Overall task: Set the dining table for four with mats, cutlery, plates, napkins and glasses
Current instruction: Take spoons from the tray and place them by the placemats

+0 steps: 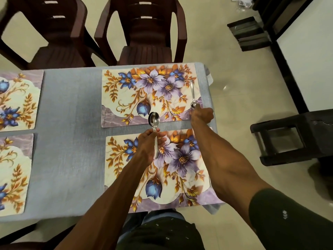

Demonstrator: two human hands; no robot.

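While two dark chairs [144,33] stood at the far side of the table [72,105], four floral mats [149,94] lay on it. Left hand [147,147] fingers gripped stacked shiny spoons [154,120]; right hand [201,114] fingers touched one spoon [192,94] on the far mat's right edge.

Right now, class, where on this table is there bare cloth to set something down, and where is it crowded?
The widest bare grey tablecloth runs between the left mats and the right mats. A narrow strip separates the two right mats. It is crowded at the far mat's right edge, where the right hand meets a spoon, and where the left hand holds spoons.
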